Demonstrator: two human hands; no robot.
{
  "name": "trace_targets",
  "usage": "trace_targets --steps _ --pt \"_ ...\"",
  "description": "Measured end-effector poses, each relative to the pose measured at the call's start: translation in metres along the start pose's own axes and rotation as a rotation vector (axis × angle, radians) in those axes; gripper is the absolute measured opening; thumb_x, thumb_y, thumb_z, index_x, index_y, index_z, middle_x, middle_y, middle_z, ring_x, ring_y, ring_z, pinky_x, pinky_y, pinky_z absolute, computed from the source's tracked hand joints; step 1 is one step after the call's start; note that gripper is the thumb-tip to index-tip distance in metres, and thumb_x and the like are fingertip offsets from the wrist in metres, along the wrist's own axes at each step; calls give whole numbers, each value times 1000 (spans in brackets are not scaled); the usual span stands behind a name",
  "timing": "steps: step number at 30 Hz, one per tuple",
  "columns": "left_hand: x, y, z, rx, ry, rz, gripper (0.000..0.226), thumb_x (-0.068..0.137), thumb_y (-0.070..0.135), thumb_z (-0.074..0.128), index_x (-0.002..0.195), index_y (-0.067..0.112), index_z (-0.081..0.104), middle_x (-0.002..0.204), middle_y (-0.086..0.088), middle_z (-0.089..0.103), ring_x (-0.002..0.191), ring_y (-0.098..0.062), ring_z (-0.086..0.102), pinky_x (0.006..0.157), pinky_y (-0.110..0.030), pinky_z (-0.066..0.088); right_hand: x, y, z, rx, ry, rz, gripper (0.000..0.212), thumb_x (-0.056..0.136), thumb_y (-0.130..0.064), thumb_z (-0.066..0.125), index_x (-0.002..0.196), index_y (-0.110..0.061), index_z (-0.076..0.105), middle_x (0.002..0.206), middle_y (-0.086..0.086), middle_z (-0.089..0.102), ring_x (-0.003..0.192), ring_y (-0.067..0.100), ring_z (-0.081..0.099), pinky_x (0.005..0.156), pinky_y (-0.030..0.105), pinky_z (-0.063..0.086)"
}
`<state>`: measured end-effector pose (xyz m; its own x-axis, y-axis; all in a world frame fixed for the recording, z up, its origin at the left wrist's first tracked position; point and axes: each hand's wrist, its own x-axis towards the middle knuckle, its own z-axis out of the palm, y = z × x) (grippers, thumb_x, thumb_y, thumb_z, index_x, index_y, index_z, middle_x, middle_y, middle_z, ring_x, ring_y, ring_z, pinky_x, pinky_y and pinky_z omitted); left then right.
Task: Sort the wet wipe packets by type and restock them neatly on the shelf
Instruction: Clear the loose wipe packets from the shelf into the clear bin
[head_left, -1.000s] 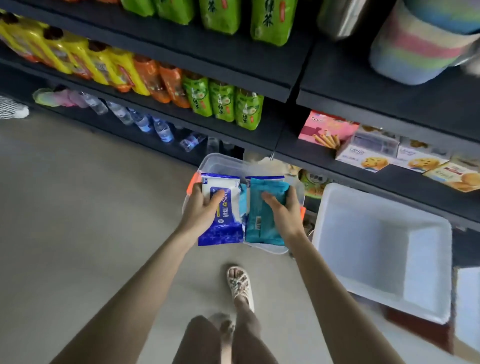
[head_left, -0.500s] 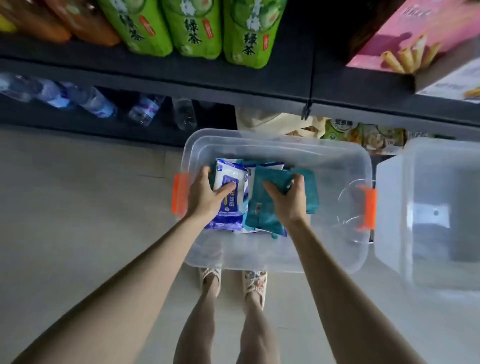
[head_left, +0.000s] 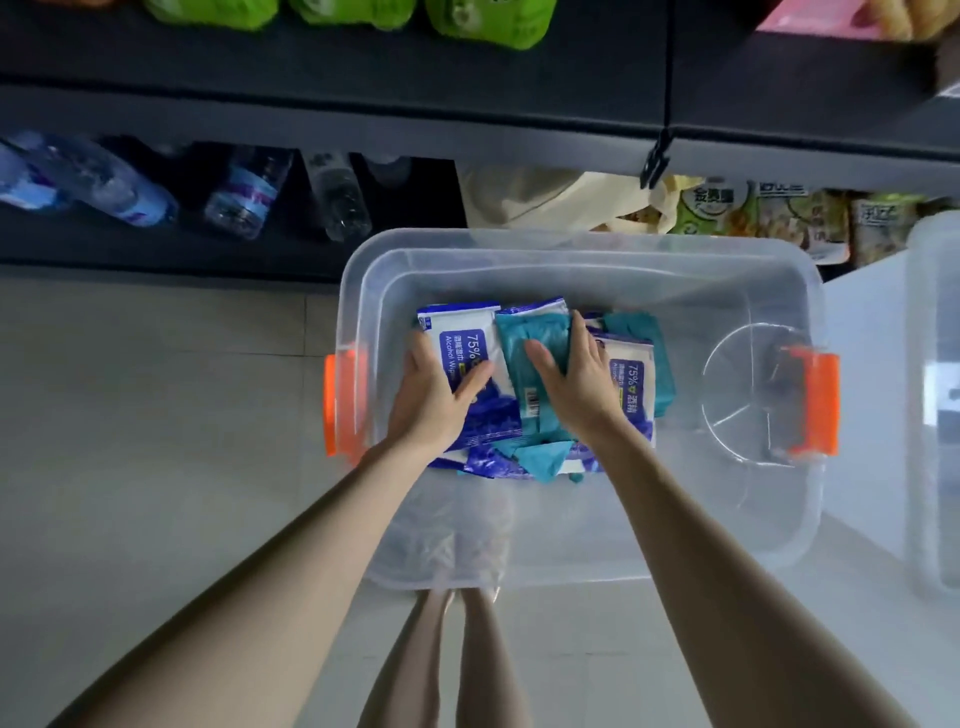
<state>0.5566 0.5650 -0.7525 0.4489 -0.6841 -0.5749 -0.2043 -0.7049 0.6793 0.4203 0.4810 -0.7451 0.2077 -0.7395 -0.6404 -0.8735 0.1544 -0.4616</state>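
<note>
Inside the clear bin (head_left: 571, 244), the left grip (head_left: 434, 397) is holding a blue-white packet (head_left: 462, 338), the right grip (head_left: 579, 387) a teal packet (head_left: 535, 332).

The right half of the clear bin (head_left: 571, 244) is your open room: its floor lies bare from the pile to the right wall. The left half is taken up by the heap of wipe packets (head_left: 540, 460). On top of it your left hand (head_left: 436, 400) grips a blue-and-white packet (head_left: 462, 338) and your right hand (head_left: 582, 389) grips a teal packet (head_left: 514, 364). Orange latches (head_left: 815, 400) jut out at both end walls. The dark shelf edge (head_left: 467, 140) runs just beyond the far rim, with a black clip (head_left: 655, 161) hanging from it. A second white bin (head_left: 935, 389) crowds the right end. Open floor (head_left: 156, 415) lies to your left.
</note>
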Motion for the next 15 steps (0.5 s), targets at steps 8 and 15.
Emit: trace_targets --steps 8,15 --pt "-47 46 -37 305 -232 -14 24 95 20 55 114 5 52 108 -8 63 90 -23 62 69 -31 48 -49 -19 -54 -91 -105 -11 43 95 -24 54 135 -11 46 131 11 54 98 21 54 70 24 42" --pt "-140 178 -76 537 -198 253 26 96 24 51 117 8 56 99 -11 69 89 -29 65 80 -42 51 -153 -46 -187 -161 15 -144 37 93 -27 56 126 -10 54 124 16 60 109 33 57 90 43 48"
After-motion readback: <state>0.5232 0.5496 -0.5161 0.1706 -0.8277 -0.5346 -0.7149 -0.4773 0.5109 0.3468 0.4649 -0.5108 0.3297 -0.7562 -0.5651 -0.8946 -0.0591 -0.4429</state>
